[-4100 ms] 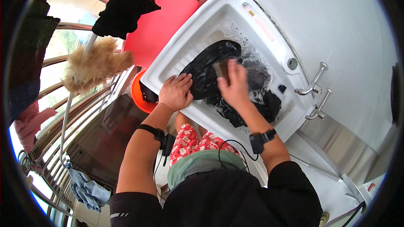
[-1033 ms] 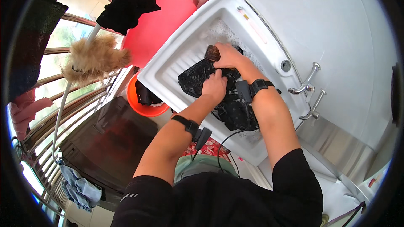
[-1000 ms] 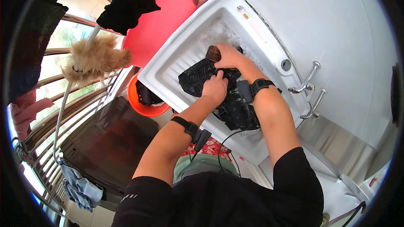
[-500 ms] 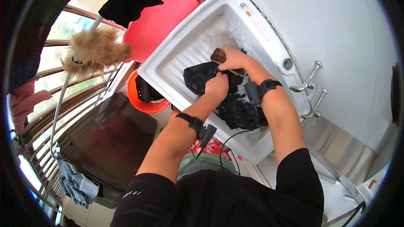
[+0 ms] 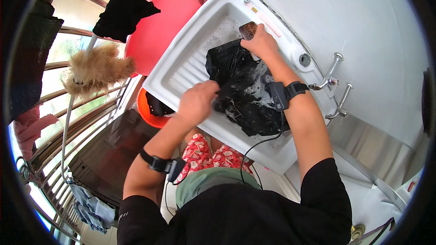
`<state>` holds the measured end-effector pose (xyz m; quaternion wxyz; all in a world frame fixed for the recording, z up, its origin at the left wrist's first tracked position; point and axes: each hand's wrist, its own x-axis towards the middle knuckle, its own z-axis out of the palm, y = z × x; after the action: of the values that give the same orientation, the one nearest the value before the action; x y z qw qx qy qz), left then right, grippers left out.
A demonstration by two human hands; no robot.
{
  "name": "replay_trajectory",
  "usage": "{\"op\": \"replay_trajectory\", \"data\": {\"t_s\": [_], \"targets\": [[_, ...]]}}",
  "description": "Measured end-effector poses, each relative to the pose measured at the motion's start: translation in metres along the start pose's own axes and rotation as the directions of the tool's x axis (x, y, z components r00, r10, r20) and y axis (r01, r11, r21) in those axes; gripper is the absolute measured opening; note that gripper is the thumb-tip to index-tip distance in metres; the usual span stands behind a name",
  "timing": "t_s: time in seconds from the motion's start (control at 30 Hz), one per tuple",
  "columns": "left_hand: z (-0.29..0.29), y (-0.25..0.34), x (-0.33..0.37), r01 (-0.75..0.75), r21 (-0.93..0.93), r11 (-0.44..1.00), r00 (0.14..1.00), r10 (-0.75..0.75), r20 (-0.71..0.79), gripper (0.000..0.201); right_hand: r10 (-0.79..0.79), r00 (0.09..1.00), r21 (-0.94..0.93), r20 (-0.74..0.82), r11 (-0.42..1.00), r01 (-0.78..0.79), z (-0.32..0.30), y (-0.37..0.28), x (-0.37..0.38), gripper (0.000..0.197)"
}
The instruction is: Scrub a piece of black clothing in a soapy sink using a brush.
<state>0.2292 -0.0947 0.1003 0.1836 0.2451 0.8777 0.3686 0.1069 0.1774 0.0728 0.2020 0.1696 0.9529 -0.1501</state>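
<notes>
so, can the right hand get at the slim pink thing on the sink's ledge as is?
Probably yes: the pink thing lies close by with nothing seen between, though the right hand is occupied, holding the brown brush.

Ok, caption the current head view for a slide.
Right hand holding a brush, left hand at the edge of soapy black cloth in a white ribbed sink.

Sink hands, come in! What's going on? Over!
Right hand holding brown brush. Left hand blurred by black cloth, grip unclear. Cloth soapy, in white sink. Black cable crosses near rim.
</notes>
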Motion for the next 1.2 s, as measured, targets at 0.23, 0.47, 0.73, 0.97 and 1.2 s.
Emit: {"op": "replay_trajectory", "data": {"t_s": [0.23, 0.47, 0.73, 0.97, 1.2], "targets": [[-0.033, -0.066, -0.035, 0.162, 0.304, 0.939, 0.967, -0.213, 0.139, 0.019, -0.192, 0.949, -0.070, -0.251, 0.981, 0.181, 0.045, -0.030, -0.003, 0.076], [-0.020, -0.060, -0.038, 0.234, 0.307, 0.922, 0.972, -0.218, -0.085, 0.023, -0.272, 0.945, -0.048, 0.181, 0.957, 0.285, 0.044, -0.038, -0.015, 0.077], [-0.001, -0.085, -0.001, 0.179, 0.391, 0.903, 0.979, -0.204, 0.024, 0.021, -0.080, 0.997, -0.153, -0.001, 0.985, 0.079, 0.078, -0.017, 0.006, 0.070], [0.033, -0.086, 0.000, -0.022, 0.347, 0.938, 0.989, 0.071, -0.130, 0.062, 0.094, 0.995, 0.352, -0.034, 0.933, -0.076, 0.075, 0.041, -0.005, 0.071], [0.014, -0.055, 0.047, 0.104, 0.447, 0.888, 0.957, -0.212, 0.199, 0.060, 0.365, 0.930, 0.217, -0.050, 0.913, -0.346, 0.124, 0.096, -0.034, 0.088]]}}
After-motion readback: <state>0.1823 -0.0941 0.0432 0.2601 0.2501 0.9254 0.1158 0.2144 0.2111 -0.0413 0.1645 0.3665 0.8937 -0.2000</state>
